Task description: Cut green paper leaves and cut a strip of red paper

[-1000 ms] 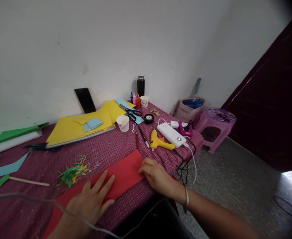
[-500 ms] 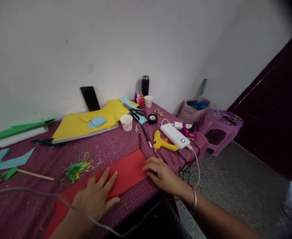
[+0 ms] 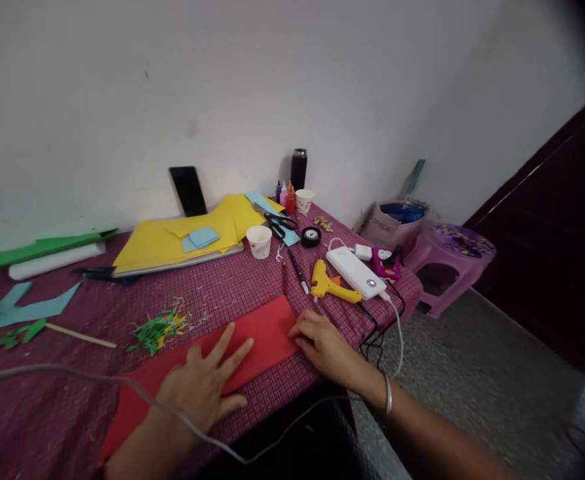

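A long red folded sheet of paper [image 3: 265, 335] lies along the front edge of the table. My left hand [image 3: 200, 383] rests flat on its middle, fingers spread and thumb pointing right. At the paper's right end, my right hand [image 3: 322, 348] has its bent fingers together on the edge, gripping it. Just beyond that end are a yellow glue gun [image 3: 332, 285], a black marker with a white cap [image 3: 298, 272] and a thin pencil [image 3: 284, 277]. A heap of green and yellow paper shreds [image 3: 160, 328] sits behind my left hand. A pale cable crosses over my left wrist.
Yellow sheets [image 3: 147, 250], black scissors [image 3: 277, 221], paper cups [image 3: 259, 243], a tape roll [image 3: 311, 236] and glue bottles [image 3: 291, 200] are farther back. A power bank [image 3: 355, 272] with cables lies right. A stool [image 3: 442, 267] stands beyond the table.
My left hand has slid a little to the right and forward along the red paper, its fingers spreading wider. My right hand stays at the paper's end. The view has shifted slightly.
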The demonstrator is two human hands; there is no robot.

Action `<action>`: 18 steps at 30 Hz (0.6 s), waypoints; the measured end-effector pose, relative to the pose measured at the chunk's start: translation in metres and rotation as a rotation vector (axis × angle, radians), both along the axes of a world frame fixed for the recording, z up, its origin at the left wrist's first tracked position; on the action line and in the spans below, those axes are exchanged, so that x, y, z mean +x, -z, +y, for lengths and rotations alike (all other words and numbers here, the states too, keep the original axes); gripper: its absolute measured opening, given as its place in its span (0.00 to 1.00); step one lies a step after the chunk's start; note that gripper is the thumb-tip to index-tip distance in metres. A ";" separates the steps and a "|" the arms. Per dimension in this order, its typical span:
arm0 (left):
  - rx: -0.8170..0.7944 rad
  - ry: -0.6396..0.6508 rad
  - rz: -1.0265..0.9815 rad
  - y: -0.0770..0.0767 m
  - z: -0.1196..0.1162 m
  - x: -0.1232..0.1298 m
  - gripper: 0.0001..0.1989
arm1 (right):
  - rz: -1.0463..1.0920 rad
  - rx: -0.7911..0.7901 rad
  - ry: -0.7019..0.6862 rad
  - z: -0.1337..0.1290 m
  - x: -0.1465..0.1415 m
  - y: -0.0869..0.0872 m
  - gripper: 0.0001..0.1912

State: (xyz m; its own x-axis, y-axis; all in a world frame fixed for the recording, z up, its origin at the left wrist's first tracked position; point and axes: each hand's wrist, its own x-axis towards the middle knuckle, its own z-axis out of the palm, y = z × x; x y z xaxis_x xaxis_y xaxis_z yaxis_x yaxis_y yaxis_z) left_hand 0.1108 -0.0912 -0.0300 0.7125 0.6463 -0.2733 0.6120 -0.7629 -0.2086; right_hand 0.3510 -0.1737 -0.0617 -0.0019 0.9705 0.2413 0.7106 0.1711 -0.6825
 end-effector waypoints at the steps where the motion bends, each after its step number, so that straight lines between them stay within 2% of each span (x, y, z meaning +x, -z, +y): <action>1: -0.013 -0.001 0.015 -0.002 0.000 0.002 0.37 | -0.009 -0.002 0.004 0.000 0.000 0.001 0.12; 4: -0.034 -0.032 0.020 -0.008 -0.001 0.008 0.39 | -0.069 0.004 0.042 -0.001 -0.001 0.002 0.11; 9: -0.036 -0.052 -0.043 -0.018 0.000 0.012 0.41 | -0.392 0.059 0.114 -0.002 -0.011 -0.012 0.11; 13: -0.029 -0.009 -0.116 -0.018 0.003 0.008 0.42 | -0.481 0.105 -0.070 0.009 -0.036 -0.021 0.20; 15: -0.030 0.007 -0.148 -0.017 0.004 0.005 0.42 | -0.488 0.082 -0.181 0.018 -0.049 -0.020 0.26; 18: -0.036 0.019 -0.170 -0.019 0.005 0.003 0.40 | -0.487 0.012 -0.261 0.031 -0.060 -0.013 0.30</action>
